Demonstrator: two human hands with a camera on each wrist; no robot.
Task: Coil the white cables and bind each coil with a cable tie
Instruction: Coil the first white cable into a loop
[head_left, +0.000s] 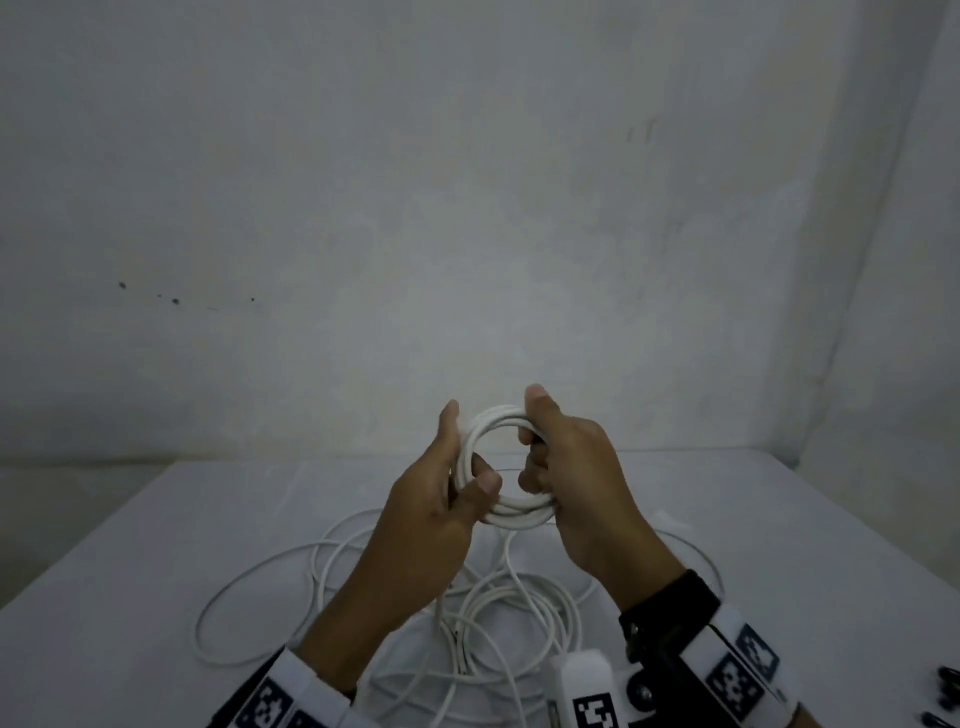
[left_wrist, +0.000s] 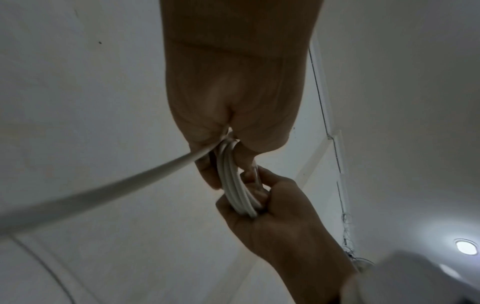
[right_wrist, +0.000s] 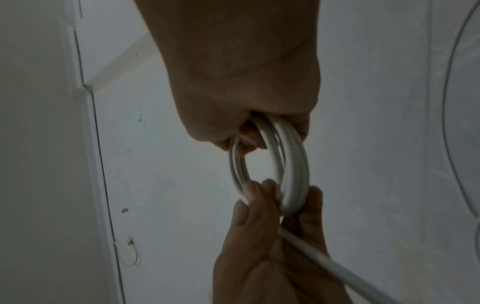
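Both hands hold a small coil of white cable (head_left: 506, 512) in the air above the table (head_left: 130, 551): the left hand (head_left: 441, 499) pinches its left side, the right hand (head_left: 566, 478) curls round its right side. The cable's loose tail (head_left: 511, 566) hangs to tangled white cable loops (head_left: 332, 566) near the table's near edge.

A coil of white cable (head_left: 506, 462) is seen, its jacket smooth plastic with a faint sheen, and the loose cable (head_left: 332, 587) is of the same finish. The table (head_left: 156, 545) is shown as a matt, pale, even surface, and the wall (head_left: 467, 208) behind as matt painted plaster, slightly rough and marked with small dark specks. The wrist bands (head_left: 670, 618) are seen as matt black cloth with white printed tags.
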